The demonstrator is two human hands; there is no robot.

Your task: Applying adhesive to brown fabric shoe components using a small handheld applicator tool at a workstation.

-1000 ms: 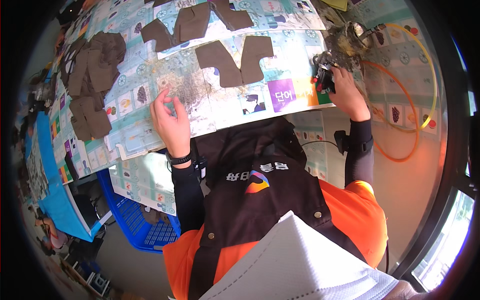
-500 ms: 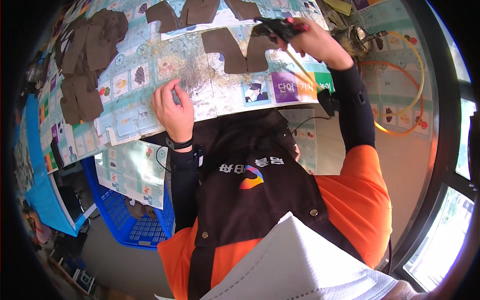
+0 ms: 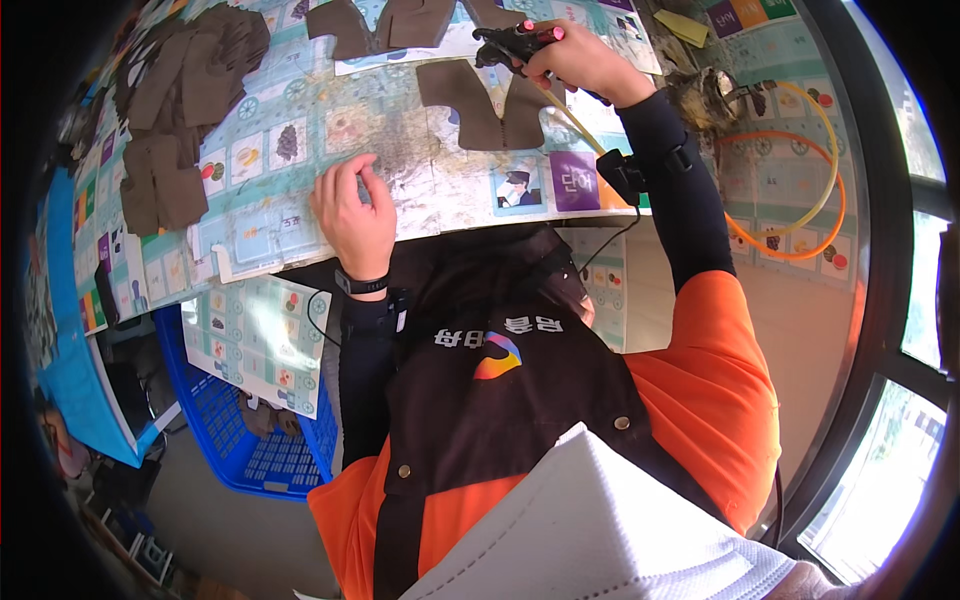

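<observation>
Gripping a spray gun point(image 3: 508, 45) in the right hand point(image 3: 592, 66) above the worktop point(image 3: 425, 185), toward its right edge: black, with pinkish-red ends and a yellow hose point(image 3: 577, 123) trailing from the handle. Holding the left hand point(image 3: 358, 217) loosely open, half curled, at the near edge. Facing a flat, dark brown, V-notched piece point(image 3: 500, 128) on the worktop, nearer the near edge than the gun.

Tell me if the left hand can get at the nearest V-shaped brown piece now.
Probably yes: the left hand seems to hold nothing, and nothing visible stands between it and the V-shaped piece. The right hand and black tool are near its far right side.
</observation>
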